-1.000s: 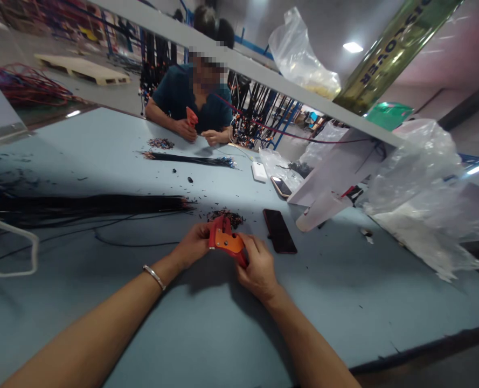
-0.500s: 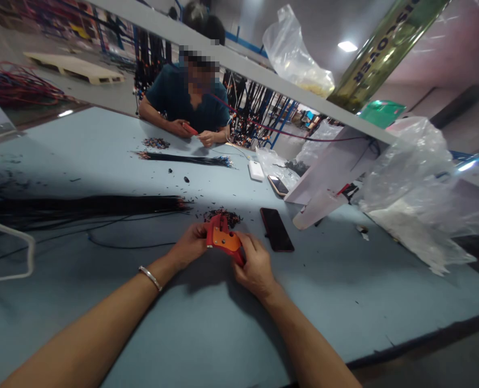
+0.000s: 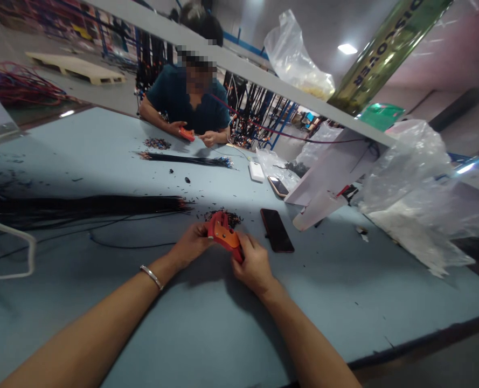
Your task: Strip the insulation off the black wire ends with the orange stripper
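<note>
Both hands hold a red tool [image 3: 224, 234] just above the blue surface [image 3: 207, 334]. The right hand [image 3: 254, 264] has its fingers wrapped around the handle. The left hand [image 3: 191, 245] pinches the tool's head with its fingers. A pile of bits [image 3: 228, 216] lies just behind the tool. A black phone [image 3: 277, 230] lies right of the tool. Black wires [image 3: 81, 206] lie to its left.

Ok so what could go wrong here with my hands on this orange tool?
1. The left hand sits right at the head of the orange tool that the right hand squeezes, so a finger might get pinched.
2. The dark phone lies just beside the right hand; a slip could knock or scratch it.
3. The pile of wire scraps may scatter further.
</note>
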Action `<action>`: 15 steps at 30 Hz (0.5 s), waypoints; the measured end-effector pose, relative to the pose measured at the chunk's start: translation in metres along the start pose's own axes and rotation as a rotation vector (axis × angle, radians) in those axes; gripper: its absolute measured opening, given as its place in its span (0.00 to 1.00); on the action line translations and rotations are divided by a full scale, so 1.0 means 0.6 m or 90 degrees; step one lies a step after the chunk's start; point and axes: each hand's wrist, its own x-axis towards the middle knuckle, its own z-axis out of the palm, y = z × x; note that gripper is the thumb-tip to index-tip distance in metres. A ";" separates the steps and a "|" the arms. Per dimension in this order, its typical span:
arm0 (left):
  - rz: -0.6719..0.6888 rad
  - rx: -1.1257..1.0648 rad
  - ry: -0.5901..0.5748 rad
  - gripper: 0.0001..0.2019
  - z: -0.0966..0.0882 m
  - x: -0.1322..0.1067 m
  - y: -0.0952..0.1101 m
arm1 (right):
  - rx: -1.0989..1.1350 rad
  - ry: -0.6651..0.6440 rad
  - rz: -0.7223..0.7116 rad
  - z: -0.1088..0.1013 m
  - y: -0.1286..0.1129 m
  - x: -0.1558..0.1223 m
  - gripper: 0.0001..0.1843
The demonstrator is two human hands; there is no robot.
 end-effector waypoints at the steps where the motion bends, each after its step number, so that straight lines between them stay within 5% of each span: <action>1: 0.004 0.005 -0.003 0.09 0.000 0.000 0.000 | -0.005 0.001 0.001 0.001 0.000 0.001 0.28; 15: 0.006 0.003 0.011 0.11 -0.003 0.006 -0.008 | -0.031 0.003 0.001 0.005 0.004 0.011 0.21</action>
